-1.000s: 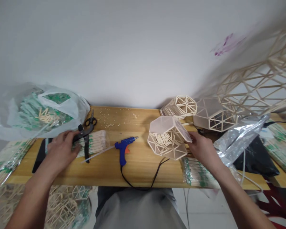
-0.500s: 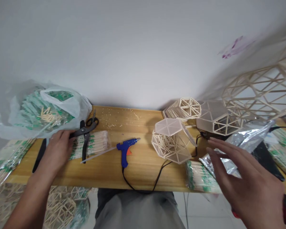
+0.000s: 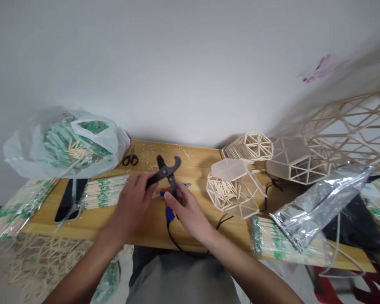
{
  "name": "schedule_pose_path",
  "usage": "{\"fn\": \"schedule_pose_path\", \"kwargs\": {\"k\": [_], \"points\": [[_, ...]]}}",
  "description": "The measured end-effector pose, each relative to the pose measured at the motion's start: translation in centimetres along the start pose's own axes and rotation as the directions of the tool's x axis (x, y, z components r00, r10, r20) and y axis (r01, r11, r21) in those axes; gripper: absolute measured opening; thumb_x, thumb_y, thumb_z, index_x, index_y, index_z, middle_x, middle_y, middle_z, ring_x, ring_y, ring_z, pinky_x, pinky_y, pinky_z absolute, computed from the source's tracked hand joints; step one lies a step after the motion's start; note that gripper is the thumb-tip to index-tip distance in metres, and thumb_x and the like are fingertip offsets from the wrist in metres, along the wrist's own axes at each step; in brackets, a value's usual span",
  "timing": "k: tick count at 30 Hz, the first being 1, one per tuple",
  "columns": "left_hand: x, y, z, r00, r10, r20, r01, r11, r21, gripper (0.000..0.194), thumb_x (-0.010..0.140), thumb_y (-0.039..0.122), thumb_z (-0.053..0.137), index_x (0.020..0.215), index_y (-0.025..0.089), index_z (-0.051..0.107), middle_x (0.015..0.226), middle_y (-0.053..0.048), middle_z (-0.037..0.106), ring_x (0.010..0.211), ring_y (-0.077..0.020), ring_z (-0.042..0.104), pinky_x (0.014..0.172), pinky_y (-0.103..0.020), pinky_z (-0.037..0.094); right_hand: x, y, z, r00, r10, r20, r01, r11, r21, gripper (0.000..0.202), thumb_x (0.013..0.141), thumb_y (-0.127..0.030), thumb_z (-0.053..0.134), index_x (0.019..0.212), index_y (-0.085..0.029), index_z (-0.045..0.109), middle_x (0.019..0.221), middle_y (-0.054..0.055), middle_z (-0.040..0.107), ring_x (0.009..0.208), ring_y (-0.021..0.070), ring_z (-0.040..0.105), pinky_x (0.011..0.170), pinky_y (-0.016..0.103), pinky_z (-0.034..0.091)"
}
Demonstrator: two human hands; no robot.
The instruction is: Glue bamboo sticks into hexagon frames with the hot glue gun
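A dark cutting tool (image 3: 167, 171) with a hooked jaw is held above the middle of the bench, its jaws spread apart. My left hand (image 3: 134, 196) is closed around one handle. The other handle is in my right hand (image 3: 185, 207), fingers bent round it. Beneath and partly hidden by my right hand lies a blue glue gun (image 3: 170, 213) with its black cord. A pack of wooden sticks (image 3: 103, 192) is left of my left hand. To the right of my hands sits a stick-and-panel container (image 3: 232, 188) holding short sticks.
A plastic bag (image 3: 117, 145) of packs, small scissors (image 3: 130, 158) and a phone (image 3: 70, 200) are at left. Stick frames (image 3: 256, 145), a silver pouch (image 3: 316, 207) and another stick pack (image 3: 272, 238) are at right. Behind the bench (image 3: 193, 158) rises a wall.
The cutting tool has been lifted from the left stick pack and moved right. My right hand has come in from the right and taken hold of its other handle.
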State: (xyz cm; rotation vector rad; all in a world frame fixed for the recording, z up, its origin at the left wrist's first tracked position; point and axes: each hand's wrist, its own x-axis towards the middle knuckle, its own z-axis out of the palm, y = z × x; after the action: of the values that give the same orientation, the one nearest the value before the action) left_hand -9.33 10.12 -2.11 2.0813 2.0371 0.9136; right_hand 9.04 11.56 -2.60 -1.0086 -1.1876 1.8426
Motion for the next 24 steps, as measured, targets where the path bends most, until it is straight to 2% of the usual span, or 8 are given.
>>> {"fn": "schedule_pose_path", "kwargs": {"k": [3,7,9,12,14,17,20,24], "points": [[-1.2,1.5,0.5,0.992,0.038,0.122,-0.028,0.996,-0.081,0.023,0.106,0.034,0.049,0.119,0.025,0.067,0.111,-0.009,0.072,0.106,-0.0265,0.068,0.092,-0.039,0.056,0.4,0.2,-0.6,1.000,0.011,0.004,-0.011,0.998,0.058,0.052,0.085,-0.072,0.078,0.104,-0.024,0.071,0.096,0.005,0.080,0.084,0.0217,0.076,0.081,0.037,0.063],[-0.1,-1.8,-1.4,0.962,0.036,0.272,-0.010,0.995,-0.096,0.032,0.106,0.047,0.048,0.114,0.026,0.071,0.116,-0.007,0.076,0.109,-0.0252,0.071,0.096,-0.037,0.056,-0.9,0.7,-2.4,0.979,0.203,0.031,-0.205,0.965,0.164,0.060,0.079,-0.073,0.083,0.103,-0.019,0.073,0.098,0.009,0.081,0.071,0.0185,0.073,0.054,0.026,0.054],[1.2,-4.5,-3.1,0.959,-0.172,0.225,0.153,0.983,0.101,0.037,0.103,0.049,0.048,0.107,0.022,0.073,0.112,-0.010,0.078,0.109,-0.0291,0.072,0.098,-0.040,0.054,-1.6,1.0,-3.2,0.972,0.234,0.017,-0.233,0.953,0.191,0.060,0.077,-0.071,0.085,0.102,-0.018,0.075,0.103,0.011,0.081,0.074,0.0191,0.074,0.051,0.024,0.053],[2.7,-7.7,-5.0,0.850,-0.492,0.188,0.388,0.826,0.408,0.045,0.102,0.051,0.044,0.106,0.018,0.074,0.107,-0.015,0.079,0.103,-0.0348,0.074,0.089,-0.044,0.054,-2.7,1.3,-3.9,0.971,0.239,-0.004,-0.233,0.949,0.211,0.052,0.080,-0.067,0.085,0.096,-0.018,0.078,0.106,0.012,0.082,0.076,0.0196,0.074,0.052,0.025,0.053],[3.4,-8.6,-5.2,0.784,-0.595,0.180,0.449,0.742,0.498,0.057,0.102,0.061,0.040,0.110,0.017,0.075,0.106,-0.018,0.079,0.101,-0.0394,0.074,0.083,-0.046,0.052,-3.2,1.6,-4.1,0.972,0.235,-0.006,-0.229,0.950,0.213,0.050,0.082,-0.065,0.085,0.095,-0.018,0.079,0.105,0.012,0.082,0.077,0.0197,0.074,0.055,0.026,0.055],[4.2,-8.5,-3.9,0.758,-0.633,0.156,0.482,0.705,0.521,0.068,0.100,0.070,0.035,0.114,0.017,0.077,0.107,-0.022,0.079,0.102,-0.0440,0.073,0.078,-0.047,0.051,-3.7,2.3,-4.1,0.971,0.238,-0.004,-0.232,0.951,0.203,0.051,0.083,-0.065,0.084,0.097,-0.016,0.079,0.104,0.013,0.082,0.077,0.0199,0.073,0.059,0.028,0.058],[4.9,-7.7,-2.8,0.751,-0.650,0.118,0.498,0.674,0.546,0.058,0.102,0.057,0.035,0.116,0.018,0.077,0.109,-0.022,0.080,0.101,-0.0424,0.074,0.076,-0.045,0.050,-4.2,2.8,-4.2,0.970,0.243,-0.013,-0.236,0.951,0.200,0.053,0.082,-0.067,0.084,0.095,-0.016,0.079,0.102,0.013,0.082,0.075,0.0196,0.073,0.059,0.028,0.058],[5.7,-7.7,-5.1,0.774,-0.633,-0.006,0.511,0.619,0.597,0.057,0.104,0.045,0.029,0.118,0.012,0.074,0.106,-0.024,0.079,0.096,-0.0376,0.074,0.073,-0.040,0.048,-4.9,2.9,-4.8,0.972,0.229,-0.043,-0.219,0.960,0.173,0.051,0.082,-0.067,0.084,0.092,-0.017,0.079,0.097,0.010,0.080,0.074,0.0180,0.070,0.060,0.028,0.058]]}}
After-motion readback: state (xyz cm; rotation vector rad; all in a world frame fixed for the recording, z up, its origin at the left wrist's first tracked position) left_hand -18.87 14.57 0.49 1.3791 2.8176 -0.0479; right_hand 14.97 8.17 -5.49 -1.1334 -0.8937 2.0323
